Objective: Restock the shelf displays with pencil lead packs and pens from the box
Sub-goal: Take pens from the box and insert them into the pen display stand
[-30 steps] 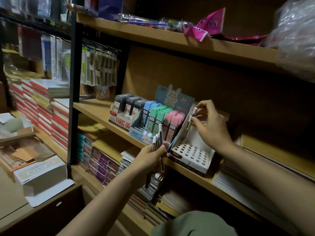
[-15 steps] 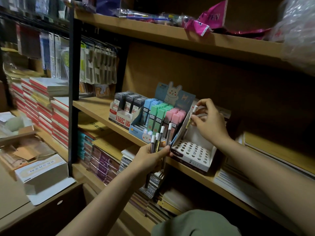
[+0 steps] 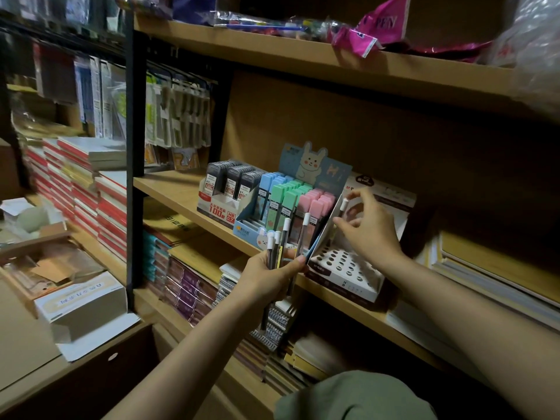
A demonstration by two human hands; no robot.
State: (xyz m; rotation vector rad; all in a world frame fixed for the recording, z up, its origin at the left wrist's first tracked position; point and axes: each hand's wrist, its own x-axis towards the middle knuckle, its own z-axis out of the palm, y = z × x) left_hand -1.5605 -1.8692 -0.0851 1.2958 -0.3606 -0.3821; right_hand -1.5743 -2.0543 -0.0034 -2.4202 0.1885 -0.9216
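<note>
— Since a second ago, what has changed?
— Little: the right hand (image 3: 368, 227) keeps its pen (image 3: 341, 211) over the holder (image 3: 345, 266), slightly higher than before, and the left hand (image 3: 272, 272) has risen a touch with its bundle. The camera has also tipped, so the shelf (image 3: 178, 192) sits lower in view.

— What are the hands doing?
— Left hand grips a bunch of pens (image 3: 280, 242), white caps up, at about 6 o'clock from the pastel lead packs (image 3: 286, 201). Right hand pinches one white-capped pen between thumb and fingers, tilted, its lower end hidden behind the holder's side flap.

— Where do the task things lie?
— On the middle shelf, three displays stand side by side. At 9 o'clock, a tray of dark lead packs (image 3: 231, 181). At centre, the rabbit display (image 3: 309, 160) with blue, green and pink packs. At 3 o'clock, the white holder with its rows of round holes; I see no pen standing in them.

— And the box?
— A white box (image 3: 81, 304) lies on the worktop (image 3: 27, 350) at 8 o'clock, well apart from the hands. Whether it is the supply box I cannot tell.

— Anything else?
— Stacked notebooks (image 3: 100, 192) at 9 o'clock, pink packets (image 3: 372, 31) on the upper shelf at 12.
</note>
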